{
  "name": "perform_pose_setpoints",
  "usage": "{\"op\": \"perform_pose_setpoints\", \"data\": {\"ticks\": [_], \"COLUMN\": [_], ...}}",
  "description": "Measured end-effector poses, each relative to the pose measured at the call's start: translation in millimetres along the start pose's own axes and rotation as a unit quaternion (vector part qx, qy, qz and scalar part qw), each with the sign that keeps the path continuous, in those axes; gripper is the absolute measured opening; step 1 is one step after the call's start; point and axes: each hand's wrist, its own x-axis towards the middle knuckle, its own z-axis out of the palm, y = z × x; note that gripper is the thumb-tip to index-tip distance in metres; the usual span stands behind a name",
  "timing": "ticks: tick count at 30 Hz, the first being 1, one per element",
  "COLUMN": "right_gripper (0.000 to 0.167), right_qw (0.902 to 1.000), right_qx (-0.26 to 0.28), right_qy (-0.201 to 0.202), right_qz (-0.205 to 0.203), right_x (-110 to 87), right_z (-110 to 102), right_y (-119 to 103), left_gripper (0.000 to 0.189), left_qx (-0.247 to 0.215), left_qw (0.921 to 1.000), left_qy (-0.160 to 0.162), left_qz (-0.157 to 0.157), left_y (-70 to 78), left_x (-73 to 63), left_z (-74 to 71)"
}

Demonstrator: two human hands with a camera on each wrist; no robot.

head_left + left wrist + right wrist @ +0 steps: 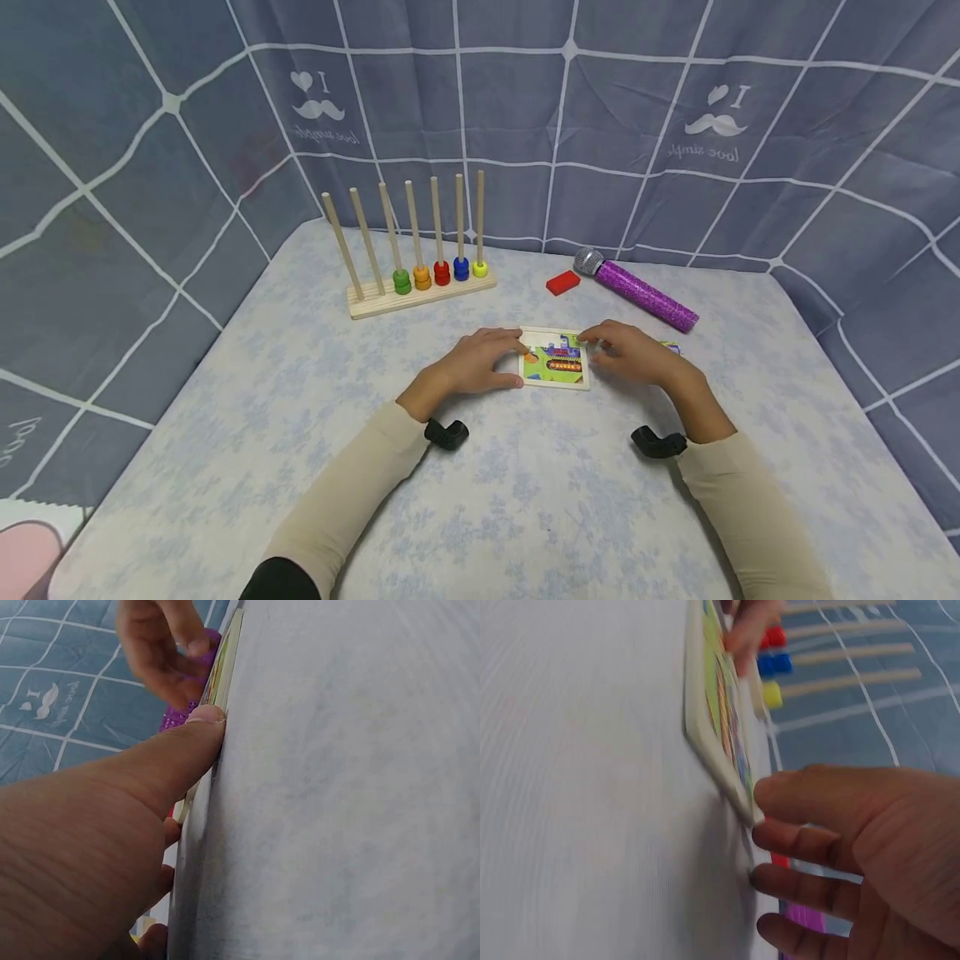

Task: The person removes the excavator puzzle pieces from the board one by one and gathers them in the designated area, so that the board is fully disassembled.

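The puzzle (561,372) lies flat on the worktop (525,483), between the person's two hands, and it looks a bit longer from left to right. The left hand (478,362) is nearer: its thumb and fingers hold the puzzle's left side. The right hand (633,353) is by the far right corner, its fingers loose, with nothing in them that I can see; I can't tell if a fingertip touches. So the puzzle is just right of one hand and just left of the other. A pale patch shows at its far left. A bright piece (672,347) peeks out, partly hidden, behind the right hand.
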Motion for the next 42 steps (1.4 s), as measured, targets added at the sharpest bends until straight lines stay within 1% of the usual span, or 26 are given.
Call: {"op": "perform_pose_setpoints", "data": {"ticks": [4,7,10,13,17,22,25,29,31,35,42], "right_gripper": [0.032,0.030,0.029,0.027,0.025,0.025,0.025,0.022,0.020,0.021,0.024], "right_qw": [0.9987,0.9977,0.9981,0.9983,0.9979,0.9980,0.9985,0.9989,0.9991,0.9994,0.9981], "right_qx": [-0.050,-0.068,-0.060,-0.055,-0.063,-0.060,-0.047,-0.011,0.002,0.018,-0.003], "right_qy": [-0.006,0.002,0.008,0.013,0.016,0.010,0.006,0.008,0.013,0.026,0.052], "right_qz": [0.000,-0.004,-0.014,-0.013,0.004,0.015,0.029,0.044,0.040,0.015,-0.033], "right_x": [19.4,28.5,34.3,37.0,38.0,37.5,37.5,36.6,36.0,35.3,34.5], "right_z": [8,11,15,18,21,21,22,22,22,22,21], "right_y": [-10,-14,-13,-10,-9,-8,-7,-5,-3,0,4], "left_gripper": [0.053,0.052,0.053,0.053,0.053,0.052,0.052,0.053,0.053,0.053,0.053], "left_qx": [0.002,0.003,0.004,0.000,-0.005,-0.006,-0.003,-0.001,-0.002,-0.004,0.002], "left_qw": [1.0000,1.0000,1.0000,1.0000,1.0000,0.9999,0.9999,0.9999,1.0000,1.0000,0.9999], "left_qy": [-0.002,0.001,0.004,0.005,0.006,0.010,0.009,0.008,0.007,0.008,0.008], "left_qz": [-0.004,0.000,0.002,0.001,0.005,0.009,0.008,0.006,0.005,0.004,0.007], "left_y": [1.6,1.2,0.5,0.3,0.8,1.6,2.0,1.9,1.4,0.1,-0.7], "left_x": [-0.7,-1.0,-0.4,-0.2,-0.2,-0.3,-0.5,-0.7,-0.8,-0.9,0.6], "left_z": [0.3,0.5,0.4,-0.2,-1.7,-3.1,-3.7,-3.4,-2.8,-1.1,0.6]}}
